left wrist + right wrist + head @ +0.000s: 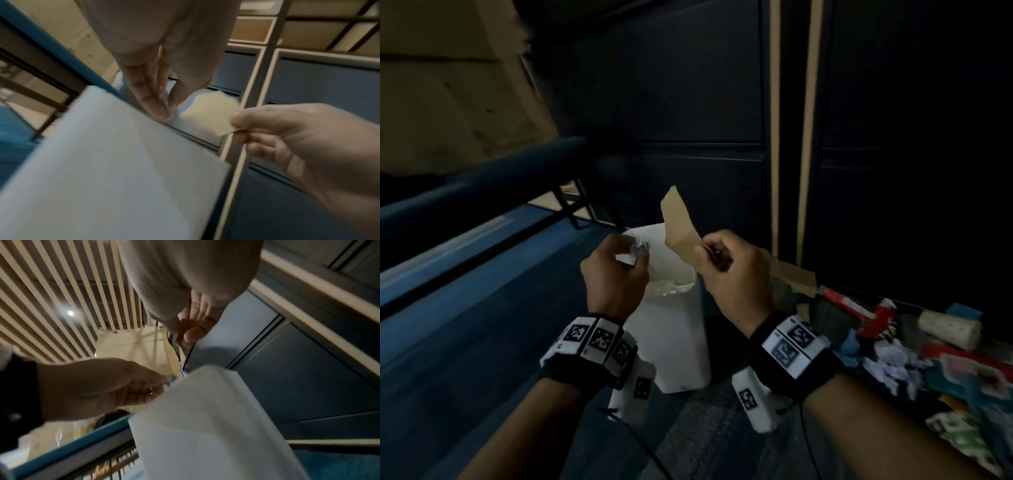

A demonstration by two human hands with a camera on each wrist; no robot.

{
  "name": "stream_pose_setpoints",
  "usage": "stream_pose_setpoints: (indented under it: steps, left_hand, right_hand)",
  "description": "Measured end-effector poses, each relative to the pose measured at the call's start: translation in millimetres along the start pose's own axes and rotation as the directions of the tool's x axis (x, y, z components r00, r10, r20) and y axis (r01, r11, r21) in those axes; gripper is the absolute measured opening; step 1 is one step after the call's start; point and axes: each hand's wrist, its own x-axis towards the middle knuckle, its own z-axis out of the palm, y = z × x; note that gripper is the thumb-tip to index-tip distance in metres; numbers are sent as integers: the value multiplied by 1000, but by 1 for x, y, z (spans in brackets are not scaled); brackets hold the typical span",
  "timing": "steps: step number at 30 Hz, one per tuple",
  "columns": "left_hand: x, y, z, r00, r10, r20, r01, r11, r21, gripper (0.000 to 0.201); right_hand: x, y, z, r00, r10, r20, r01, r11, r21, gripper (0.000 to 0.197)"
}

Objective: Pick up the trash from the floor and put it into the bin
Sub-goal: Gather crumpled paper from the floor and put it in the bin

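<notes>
Right hand (726,267) pinches unmarked cardboard scrap (681,222); wristband (796,346) codes seem unreadable.

Looks like an office or similar commercial interior, dimly lit. Dark blue panelled partitions (688,102) with beige trim strips (806,137), blue carpet floor (465,325), slatted ceiling (51,305) with a spot light, a blue rail (482,178), a white bin (671,342) by the partition.
</notes>
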Motion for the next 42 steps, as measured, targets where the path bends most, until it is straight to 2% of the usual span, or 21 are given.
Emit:
stream_pose_setpoints:
  steps: [2, 5, 7, 10, 13, 17, 20, 23, 26, 27, 29, 32, 33, 35, 37, 38, 40, 42]
  left_hand:
    - [7, -16, -4, 998, -48, 51, 45, 997, 61, 23]
    - [8, -29, -5, 984, -130, 125, 109, 980, 164, 39]
    - [2, -28, -4, 983, -135, 126, 112, 979, 172, 41]
    - [-13, -13, -2, 995, -44, 89, 33, 992, 118, 34]
    - [-34, 7, 3, 987, 146, 74, -152, 985, 84, 25]
    - [-71, 27, 25, 921, 359, 152, -373, 925, 77, 14]
    - [-102, 35, 52, 853, 459, 247, -485, 873, 53, 11]
    - [-135, 42, 85, 796, 505, 333, -518, 853, -54, 6]
    - [-171, 45, 116, 715, 515, 473, -511, 847, -149, 9]
    - [-183, 44, 127, 673, 508, 537, -496, 849, -181, 12]
    - [-211, 43, 147, 561, 482, 673, -457, 858, -234, 15]
    - [-257, 43, 170, 315, 451, 835, -462, 841, -280, 28]
    - [-272, 43, 175, 253, 416, 873, -459, 846, -270, 32]
    - [-300, 44, 182, 171, 343, 924, -418, 874, -247, 37]
    - [-327, 42, 191, 73, 308, 949, -374, 890, -260, 48]
    - [-340, 42, 195, 40, 293, 955, -362, 895, -259, 55]
    - [-361, 38, 201, 23, 288, 957, -340, 903, -263, 67]
    - [-377, 38, 205, 22, 285, 958, -348, 901, -260, 79]
  right_hand:
    - [6, 1, 23, 999, 36, 40, -37, 999, 18, 7]
    - [4, 11, 47, 980, 126, 153, -121, 992, -43, 8]
    - [-1, 18, 52, 970, 157, 187, -145, 986, -77, 12]
    - [-10, 24, 42, 978, 134, 160, -124, 990, -72, 15]
    - [-25, 31, 13, 984, 104, 145, -87, 989, -119, 15]
    - [-62, 53, -44, 987, 128, 97, -111, 980, -167, 19]
    - [-100, 77, -88, 960, 261, 98, -232, 944, -235, 22]
    - [-141, 103, -132, 914, 395, 90, -346, 876, -335, 24]
    - [-178, 119, -174, 850, 515, 109, -421, 789, -447, 25]
    - [-191, 122, -188, 827, 552, 109, -439, 755, -487, 27]
    - [-219, 126, -215, 768, 634, 93, -488, 673, -556, 30]
    - [-263, 124, -254, 691, 721, 56, -555, 578, -598, 30]
    - [-276, 122, -267, 667, 744, 42, -576, 550, -605, 30]
    - [-301, 115, -293, 637, 771, 11, -606, 509, -612, 31]
    - [-326, 108, -315, 640, 768, -25, -616, 494, -613, 32]
    - [-338, 105, -324, 641, 767, -38, -616, 484, -621, 31]
    - [-360, 100, -337, 653, 755, -52, -582, 458, -672, 35]
    - [-375, 98, -346, 724, 689, -39, -490, 474, -732, 39]
